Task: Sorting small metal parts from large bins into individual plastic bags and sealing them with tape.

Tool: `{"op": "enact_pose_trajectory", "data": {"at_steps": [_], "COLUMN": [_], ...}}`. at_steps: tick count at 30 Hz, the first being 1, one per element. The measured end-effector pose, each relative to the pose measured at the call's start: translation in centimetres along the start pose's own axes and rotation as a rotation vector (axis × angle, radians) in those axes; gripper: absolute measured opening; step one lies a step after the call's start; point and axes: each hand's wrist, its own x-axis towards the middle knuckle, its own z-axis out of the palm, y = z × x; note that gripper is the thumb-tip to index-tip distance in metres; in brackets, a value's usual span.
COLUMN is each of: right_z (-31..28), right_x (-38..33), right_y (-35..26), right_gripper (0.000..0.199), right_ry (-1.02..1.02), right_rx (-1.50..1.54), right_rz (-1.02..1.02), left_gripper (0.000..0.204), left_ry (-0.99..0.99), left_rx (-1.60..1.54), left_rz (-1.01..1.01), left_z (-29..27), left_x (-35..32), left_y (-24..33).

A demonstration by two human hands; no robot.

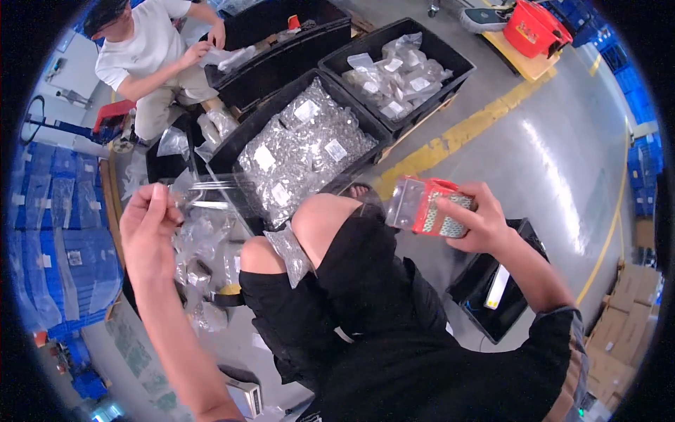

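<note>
My left hand (150, 228) is raised at the left, thumb and fingers pinched on a thin clear plastic bag (214, 187) that stretches to the right, blurred and shiny. Over to the right, my right hand (479, 219) grips a small red holder (429, 207) with a green-and-white patterned side and clear plastic at its left end; its exact kind is unclear. A filled clear bag of small metal parts (290, 254) rests between my knees. In front of them a large black bin (383, 133) holds clear bags of small metal parts (309, 144) with white labels.
Another black bin (467, 69) behind holds more filled bags. A co-worker (151, 53) sits at far left, handling clear plastic. Loose plastic bags (204, 239) lie below my left hand. A low black crate (485, 327) stands at right; a red bucket (536, 29) sits on a yellow platform.
</note>
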Motion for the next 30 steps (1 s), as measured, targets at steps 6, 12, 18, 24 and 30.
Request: {"op": "enact_pose_trajectory", "data": {"at_steps": [6,12,18,24,30], "right_z": [0.2,1.5,5.6,11.6,16.5], "right_x": [1.8,4.1,5.1,-5.6,-19.4], "right_y": [-1.1,-1.2,2.9,12.2,21.0], "right_gripper": [0.071,0.058,0.046,0.034,0.035], "right_ry": [-0.097,-0.47,-0.598,-0.955,-0.232], "right_rx": [-0.045,-0.078,-0.163,-0.414,0.032], "right_rz": [0.134,0.43,0.579,0.611,1.085], "left_gripper": [0.014,0.005,0.009,0.01,0.003], "left_ry": [-0.023,-0.044,-0.102,0.201,0.011], "left_rx": [0.191,0.72,0.795,0.789,0.605], "left_rz": [0.063,0.367,0.765,0.68,0.513], "left_z": [2.2,12.9,18.3,18.4,14.8], "left_x": [-1.5,-4.9,-3.5,-1.5,0.4], "left_y": [1.5,1.9,-2.3,2.0,5.9]}}
